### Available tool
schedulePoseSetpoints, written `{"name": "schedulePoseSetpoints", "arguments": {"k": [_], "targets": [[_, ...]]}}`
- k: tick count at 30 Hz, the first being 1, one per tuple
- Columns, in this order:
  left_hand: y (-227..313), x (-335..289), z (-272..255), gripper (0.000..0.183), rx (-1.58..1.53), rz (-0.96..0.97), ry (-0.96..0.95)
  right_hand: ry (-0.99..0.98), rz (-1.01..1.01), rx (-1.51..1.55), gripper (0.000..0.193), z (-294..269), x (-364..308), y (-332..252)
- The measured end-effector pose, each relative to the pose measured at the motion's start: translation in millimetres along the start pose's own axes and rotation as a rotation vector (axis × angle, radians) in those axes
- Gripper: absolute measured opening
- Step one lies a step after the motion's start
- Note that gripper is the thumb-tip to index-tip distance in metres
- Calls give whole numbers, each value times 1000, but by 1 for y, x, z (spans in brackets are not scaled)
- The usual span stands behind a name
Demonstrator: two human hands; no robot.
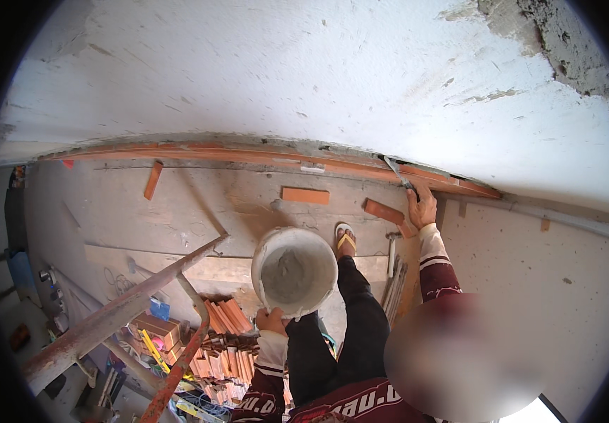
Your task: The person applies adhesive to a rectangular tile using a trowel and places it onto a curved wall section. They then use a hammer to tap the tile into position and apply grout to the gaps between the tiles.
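Note:
My left hand [271, 322] grips the near rim of a round bucket [258, 271], which holds wet grey mortar [289, 271]. Farther forward, my right hand [423, 206] is closed round the handle of a narrow trowel [393, 168]. The blade tip reaches the dark gap between the white wall [262, 77] and a row of orange clay tiles [361, 170] running along it. Grey mortar shows in parts of that joint. Whether any mortar sits on the blade is too small to tell.
Loose orange tiles [305, 195] lie on the boards. A hammer [392, 255] is by my sandalled foot [345, 240]. Rusty metal poles [125, 310] rise at left, above stacked tiles [227, 356] and clutter. A pipe [565, 217] follows the right wall. Blurring hides the lower right.

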State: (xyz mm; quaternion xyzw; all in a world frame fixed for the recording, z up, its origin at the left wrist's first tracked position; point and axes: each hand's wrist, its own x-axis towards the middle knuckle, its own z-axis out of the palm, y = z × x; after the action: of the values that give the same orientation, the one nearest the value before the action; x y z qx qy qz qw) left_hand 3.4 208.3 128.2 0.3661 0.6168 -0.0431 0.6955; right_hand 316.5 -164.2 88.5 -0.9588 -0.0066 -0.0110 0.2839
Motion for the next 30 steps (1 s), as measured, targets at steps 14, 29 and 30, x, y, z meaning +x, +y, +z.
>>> {"name": "schedulePoseSetpoints", "arguments": {"k": [14, 29, 30], "targets": [[-7, 24, 11, 25, 323, 261, 11, -667, -353, -200, 23, 72, -87, -134], [29, -14, 42, 22, 619, 627, -92, -749, -546, -304, 19, 130, -123, -137], [28, -12, 40, 22, 639, 605, -92, -755, -539, -271, 19, 132, -126, -135]]}}
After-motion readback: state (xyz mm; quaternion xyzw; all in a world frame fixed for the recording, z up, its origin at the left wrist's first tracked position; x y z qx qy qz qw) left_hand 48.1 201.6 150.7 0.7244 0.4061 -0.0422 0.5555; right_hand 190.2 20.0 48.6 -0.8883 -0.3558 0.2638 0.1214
